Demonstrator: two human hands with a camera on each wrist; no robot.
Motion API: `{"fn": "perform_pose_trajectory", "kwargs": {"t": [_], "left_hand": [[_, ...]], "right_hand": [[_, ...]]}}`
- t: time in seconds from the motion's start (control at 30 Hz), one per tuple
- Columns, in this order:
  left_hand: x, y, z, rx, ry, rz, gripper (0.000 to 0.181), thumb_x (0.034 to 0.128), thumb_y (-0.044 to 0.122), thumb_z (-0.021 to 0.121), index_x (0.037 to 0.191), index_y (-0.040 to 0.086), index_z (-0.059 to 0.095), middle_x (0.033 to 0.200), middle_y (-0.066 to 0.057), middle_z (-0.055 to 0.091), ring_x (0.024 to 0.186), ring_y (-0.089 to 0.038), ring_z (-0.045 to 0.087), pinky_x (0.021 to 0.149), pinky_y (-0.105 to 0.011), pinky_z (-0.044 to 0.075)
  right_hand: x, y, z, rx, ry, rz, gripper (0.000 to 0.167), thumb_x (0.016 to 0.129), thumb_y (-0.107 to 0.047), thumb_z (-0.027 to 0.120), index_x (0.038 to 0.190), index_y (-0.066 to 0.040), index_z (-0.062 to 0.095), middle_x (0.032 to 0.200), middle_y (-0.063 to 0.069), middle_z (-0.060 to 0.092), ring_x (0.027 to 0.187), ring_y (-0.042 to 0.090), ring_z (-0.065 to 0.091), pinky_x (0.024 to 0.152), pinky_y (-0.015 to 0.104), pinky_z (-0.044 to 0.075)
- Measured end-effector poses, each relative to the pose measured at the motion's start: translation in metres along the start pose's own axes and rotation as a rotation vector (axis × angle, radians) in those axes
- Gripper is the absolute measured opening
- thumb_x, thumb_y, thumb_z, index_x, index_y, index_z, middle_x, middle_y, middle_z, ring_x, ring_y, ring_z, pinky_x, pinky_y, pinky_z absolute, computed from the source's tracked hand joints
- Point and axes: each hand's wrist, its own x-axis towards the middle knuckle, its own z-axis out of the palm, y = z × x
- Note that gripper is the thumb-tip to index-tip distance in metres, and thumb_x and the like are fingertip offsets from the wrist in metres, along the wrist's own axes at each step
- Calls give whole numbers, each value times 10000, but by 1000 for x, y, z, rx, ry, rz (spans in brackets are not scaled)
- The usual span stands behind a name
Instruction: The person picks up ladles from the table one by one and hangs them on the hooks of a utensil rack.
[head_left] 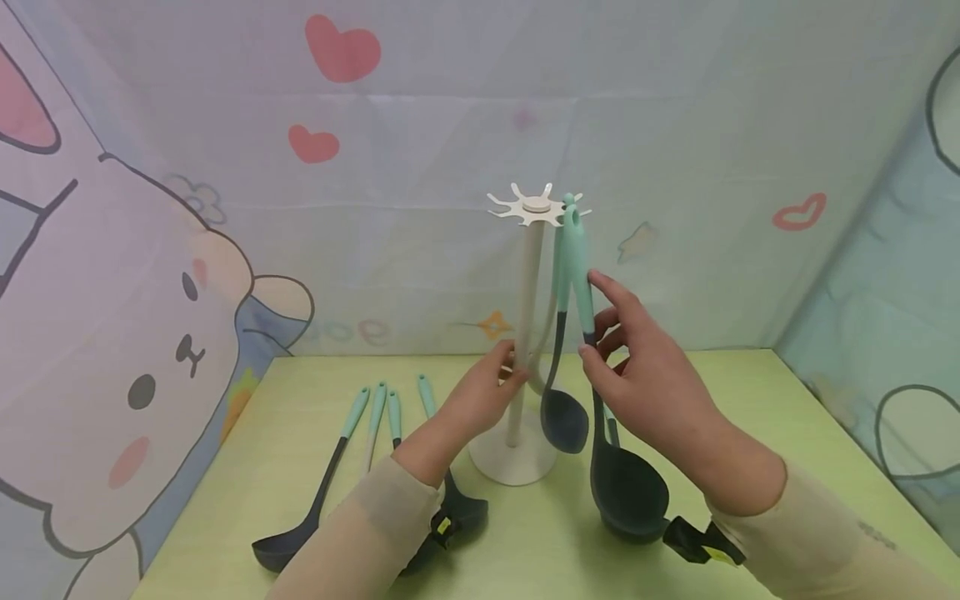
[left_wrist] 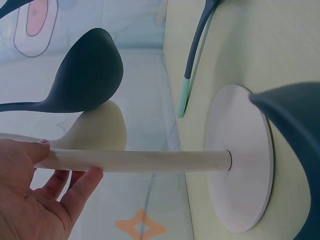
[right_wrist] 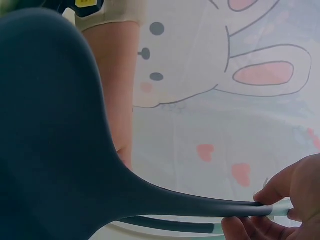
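Note:
With thumb and fingers, my right hand [head_left: 660, 379] holds a ladle [head_left: 630, 492] where its mint handle meets the dark shaft. The ladle's bowl hangs down, and the handle's top hole is close to the hooks of a white utensil stand [head_left: 528, 292]; whether it is on a hook I cannot tell. Around the stand's pole are the fingers of my left hand [head_left: 483, 396]. A dark spoon [head_left: 565, 421] with a mint handle hangs from the stand. Beside it, the left wrist view shows a cream-coloured utensil [left_wrist: 107, 127]. The held ladle's bowl [right_wrist: 50, 125] looms large in the right wrist view.
On the yellow-green table [head_left: 225, 500], left of the stand, lie a ladle [head_left: 281, 546] and several other mint-handled utensils, partly covered by my left arm. Another utensil [head_left: 612, 429] lies behind the held ladle. A patterned cloth [head_left: 435, 125] rises behind the table.

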Motion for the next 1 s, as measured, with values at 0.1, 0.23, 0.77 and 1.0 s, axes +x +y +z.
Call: {"fn": "perform_pose_trajectory", "kwargs": {"t": [0.1, 0.23, 0.77, 1.0], "left_hand": [[0, 0, 0, -1, -1, -3, 389, 1040, 301, 527, 1415, 259, 432, 1257, -5, 590, 1184, -194, 589, 879, -403, 536], [0, 1, -1, -3, 0, -3, 388, 1039, 293, 531, 1412, 249, 435, 1257, -12, 592, 1179, -195, 591, 883, -403, 534], [0, 2, 1, -4, 8, 5, 391, 1040, 285, 532, 1416, 228, 439, 1233, -24, 602, 1162, -206, 603, 876, -398, 535], [-2, 3, 0, -9, 7, -5, 404, 1035, 292, 540, 1421, 227, 436, 1234, -23, 598, 1159, -208, 600, 877, -395, 534]], "right_hand": [[1, 1, 2, -5, -3, -1, 748, 963, -116, 605, 1572, -304, 214, 1102, 64, 567, 894, 197, 633, 716, 383, 556], [1, 3, 4, -5, -8, -4, 746, 962, -120, 608, 1568, -310, 219, 1097, 55, 566, 880, 186, 629, 711, 377, 551], [3, 2, 9, -34, -14, 18, 752, 961, -138, 619, 1569, -297, 206, 1103, 60, 560, 898, 206, 629, 713, 388, 562], [4, 1, 12, -13, -23, 30, 742, 959, -139, 618, 1563, -296, 218, 1092, 56, 563, 898, 206, 629, 693, 368, 559]]}}
